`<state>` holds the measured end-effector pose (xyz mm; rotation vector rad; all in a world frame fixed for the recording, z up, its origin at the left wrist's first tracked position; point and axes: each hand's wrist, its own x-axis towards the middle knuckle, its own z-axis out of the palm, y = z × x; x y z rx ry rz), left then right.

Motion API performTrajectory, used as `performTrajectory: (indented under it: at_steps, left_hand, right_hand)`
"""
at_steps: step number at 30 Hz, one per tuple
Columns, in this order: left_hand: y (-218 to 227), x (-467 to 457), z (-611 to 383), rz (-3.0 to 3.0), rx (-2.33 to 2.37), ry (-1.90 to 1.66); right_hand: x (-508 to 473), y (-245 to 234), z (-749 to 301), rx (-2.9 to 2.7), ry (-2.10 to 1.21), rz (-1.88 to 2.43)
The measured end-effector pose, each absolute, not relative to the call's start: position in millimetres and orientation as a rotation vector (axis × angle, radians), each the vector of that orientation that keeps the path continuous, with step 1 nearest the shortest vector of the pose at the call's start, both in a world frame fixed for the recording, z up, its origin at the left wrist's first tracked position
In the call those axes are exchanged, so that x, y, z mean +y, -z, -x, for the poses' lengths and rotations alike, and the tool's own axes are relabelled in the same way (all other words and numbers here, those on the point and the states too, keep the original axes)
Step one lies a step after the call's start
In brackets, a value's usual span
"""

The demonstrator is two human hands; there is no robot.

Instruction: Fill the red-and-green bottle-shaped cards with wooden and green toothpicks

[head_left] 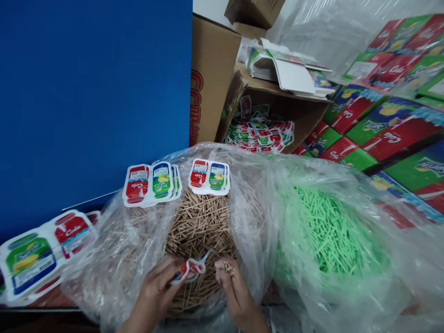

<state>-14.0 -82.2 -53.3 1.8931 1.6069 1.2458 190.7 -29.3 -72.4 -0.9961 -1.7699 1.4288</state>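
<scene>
My left hand [159, 284] is closed on a small printed pouch [192, 268], whose mouth gapes toward the right. Beside it, my right hand [234, 289] grips a bundle of thin brown sticks [228, 267], their ends poking out past the fingers. Both hands are over a clear plastic bag [138, 252] full of loose brown sticks [203, 222]. On that bag's far side lie two small stacks of Cola and Sprite pouches, a left stack [151, 185] and a right stack [209, 177]. The pouch's inside cannot be made out.
A second bag holds green sticks [329, 236] on the right. More pouches [45, 254] lie at the left edge. Behind stand a blue panel [93, 92], a cardboard box [308, 118] with a heap of pouches [260, 136], and stacked printed boxes [391, 125].
</scene>
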Motion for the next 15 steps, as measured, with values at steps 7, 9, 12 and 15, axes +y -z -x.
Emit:
performTrajectory:
  at_steps: [7, 9, 12, 15]
  left_hand:
    - [49.4, -84.5, 18.7, -1.937, 1.696, -1.302]
    - [46.8, -84.8, 22.2, -1.901, 1.770, -1.337]
    - [43.1, -84.7, 25.8, -1.777, 1.862, -1.407]
    - [40.2, -84.6, 25.8, -1.655, 1.890, -1.467]
  right_hand:
    - [-17.0, 68.4, -175.0, -1.510, -1.568, 0.995]
    - [-10.7, 68.1, -170.2, -1.293, -1.681, 1.034]
    - [-3.8, 65.7, -165.7, -1.008, -1.872, 1.086]
    - [-1.2, 60.8, -162.8, -0.848, -1.984, 1.087]
